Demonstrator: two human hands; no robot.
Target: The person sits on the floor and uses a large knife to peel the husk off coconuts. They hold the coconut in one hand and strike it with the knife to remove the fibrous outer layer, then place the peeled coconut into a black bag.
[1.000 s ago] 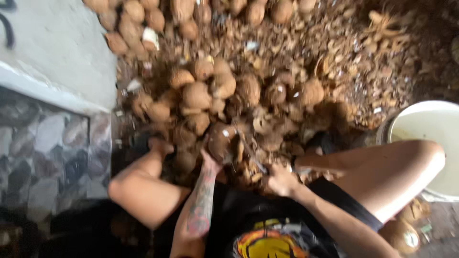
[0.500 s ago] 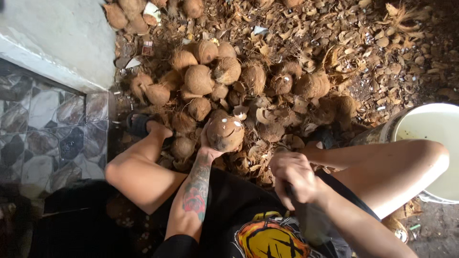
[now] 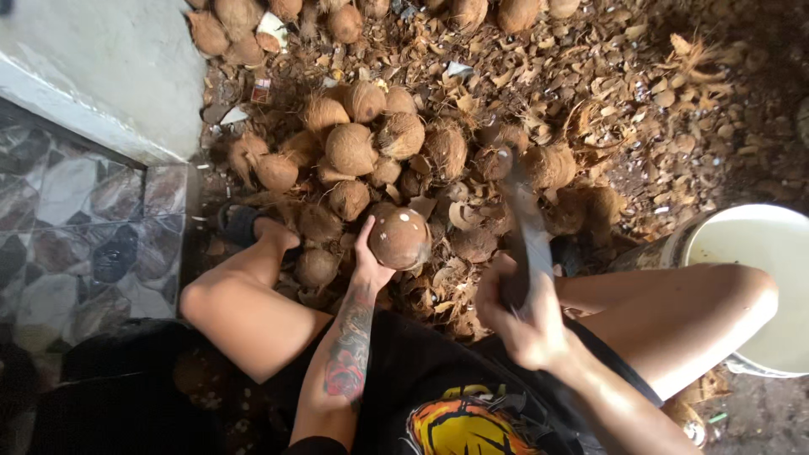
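My left hand (image 3: 367, 259) grips a round brown coconut (image 3: 399, 238) from its left side and holds it just above the heap in front of my knees. Its shell is mostly bare, with a few pale chipped spots. My right hand (image 3: 524, 316) is closed around the handle of a long heavy knife (image 3: 524, 221). The blade points up and away from me, raised to the right of the coconut and apart from it.
A pile of husked coconuts (image 3: 362, 147) lies just beyond the held one. Shell chips and husk scraps (image 3: 640, 101) cover the ground to the right. A white bucket (image 3: 763, 253) stands by my right knee. A concrete ledge (image 3: 93, 76) and patterned tiles (image 3: 76, 236) lie to the left.
My right hand has lifted the knife from low near my lap so the blade now stands beside the coconut. The coconut in my left hand has turned slightly.
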